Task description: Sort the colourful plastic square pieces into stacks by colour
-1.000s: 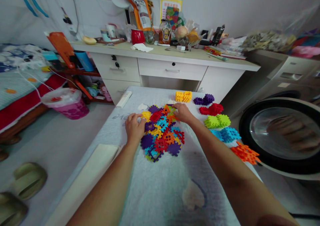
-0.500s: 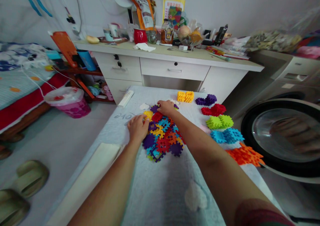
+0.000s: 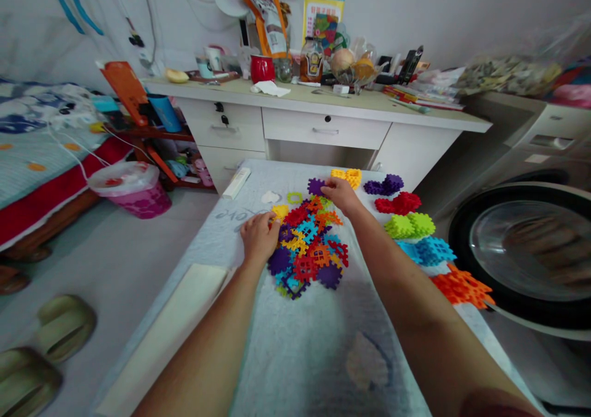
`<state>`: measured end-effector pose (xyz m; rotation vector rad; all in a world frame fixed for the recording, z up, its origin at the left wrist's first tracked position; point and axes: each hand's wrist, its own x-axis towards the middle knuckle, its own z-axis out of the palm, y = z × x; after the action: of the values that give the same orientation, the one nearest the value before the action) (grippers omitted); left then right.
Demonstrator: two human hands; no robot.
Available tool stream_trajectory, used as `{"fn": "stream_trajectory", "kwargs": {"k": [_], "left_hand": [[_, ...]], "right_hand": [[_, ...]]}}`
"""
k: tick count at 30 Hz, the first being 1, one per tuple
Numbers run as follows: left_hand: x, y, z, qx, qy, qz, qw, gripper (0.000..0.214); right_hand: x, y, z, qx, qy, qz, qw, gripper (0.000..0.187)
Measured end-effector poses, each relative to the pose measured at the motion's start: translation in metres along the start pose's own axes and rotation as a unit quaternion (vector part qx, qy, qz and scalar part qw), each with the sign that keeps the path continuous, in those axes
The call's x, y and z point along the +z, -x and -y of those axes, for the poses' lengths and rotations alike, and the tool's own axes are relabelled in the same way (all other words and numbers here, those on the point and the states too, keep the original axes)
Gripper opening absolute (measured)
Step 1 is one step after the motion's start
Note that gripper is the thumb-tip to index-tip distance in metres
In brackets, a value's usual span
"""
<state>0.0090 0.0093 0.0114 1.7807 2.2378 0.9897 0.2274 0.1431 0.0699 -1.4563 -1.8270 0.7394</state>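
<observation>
Purple toothed plastic square [image 3: 316,186] pinched in our right hand [image 3: 340,195]; we best hold edge, clear of multicoloured plastic pile [image 3: 308,244]. Left hand [image 3: 259,237] at yellow plastic piece [image 3: 280,212]; grip unclear.

A white desk [image 3: 295,124] lines the pale wall [image 3: 415,10] above grey floor [image 3: 138,257].

The bench [image 3: 300,355] has a pale, heart-printed cloth [image 3: 318,318] over it. On this lie a mixed heap of toothed pieces [image 3: 306,244], a slim white object [image 3: 236,183] far left, and six single-colour clusters [image 3: 410,225] down the right side.
</observation>
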Motion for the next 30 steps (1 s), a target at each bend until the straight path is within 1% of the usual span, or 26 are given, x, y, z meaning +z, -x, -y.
{"fn": "stream_trajectory", "kwargs": {"k": [2, 4, 6, 8, 10, 12, 13, 15, 16, 18, 20, 23, 26, 28, 30], "left_hand": [[0.000, 0.000, 0.000, -0.002, -0.004, 0.001, 1.000, 0.029], [0.000, 0.000, -0.001, -0.004, -0.008, 0.003, 1.000, 0.030], [0.000, 0.000, -0.001, -0.004, -0.009, 0.007, 1.000, 0.031], [0.000, -0.001, -0.001, -0.004, -0.009, 0.008, 1.000, 0.031], [0.000, -0.001, -0.001, -0.003, -0.010, 0.008, 1.000, 0.030], [0.000, -0.001, -0.001, -0.002, -0.011, 0.006, 1.000, 0.030], [0.000, -0.001, 0.000, -0.001, -0.010, 0.006, 1.000, 0.030], [0.000, -0.001, 0.000, 0.001, -0.010, 0.006, 1.000, 0.030], [0.000, -0.001, 0.000, 0.002, -0.010, 0.005, 1.000, 0.030], [0.000, -0.001, 0.001, 0.005, -0.011, 0.006, 1.000, 0.031], [0.001, -0.001, 0.002, 0.006, -0.010, 0.005, 1.000, 0.031], [0.002, -0.001, 0.003, 0.005, -0.006, -0.003, 1.000, 0.030], [0.002, -0.001, 0.003, 0.000, -0.007, -0.003, 1.000, 0.030], [0.002, -0.001, 0.003, 0.000, -0.010, 0.001, 1.000, 0.031], [0.001, -0.001, 0.002, 0.002, -0.014, 0.003, 1.000, 0.033]], "right_hand": [[-0.019, 0.005, -0.014, 0.057, -0.043, -0.003, 0.997, 0.009], [-0.037, 0.013, -0.026, 0.123, -0.050, 0.001, 0.991, 0.019], [-0.050, 0.021, -0.037, 0.175, -0.012, 0.010, 0.984, 0.029], [-0.059, 0.027, -0.044, 0.194, 0.079, 0.027, 0.977, 0.032], [-0.063, 0.030, -0.050, 0.175, 0.212, 0.040, 0.961, 0.035], [-0.063, 0.030, -0.052, 0.127, 0.333, 0.057, 0.933, 0.044], [-0.062, 0.029, -0.053, 0.098, 0.376, 0.073, 0.918, 0.051], [-0.060, 0.026, -0.051, 0.045, 0.427, 0.122, 0.895, 0.062], [-0.058, 0.024, -0.050, 0.023, 0.442, 0.148, 0.885, 0.064], [-0.055, 0.021, -0.048, -0.008, 0.461, 0.187, 0.867, 0.061], [-0.054, 0.017, -0.046, -0.022, 0.468, 0.204, 0.860, 0.055], [-0.062, 0.011, -0.046, -0.043, 0.465, 0.207, 0.860, 0.049], [-0.085, 0.000, -0.051, -0.054, 0.480, 0.188, 0.855, 0.044], [-0.104, -0.010, -0.057, -0.036, 0.501, 0.157, 0.850, 0.045], [-0.121, -0.019, -0.063, -0.004, 0.516, 0.116, 0.849, 0.049]]}}
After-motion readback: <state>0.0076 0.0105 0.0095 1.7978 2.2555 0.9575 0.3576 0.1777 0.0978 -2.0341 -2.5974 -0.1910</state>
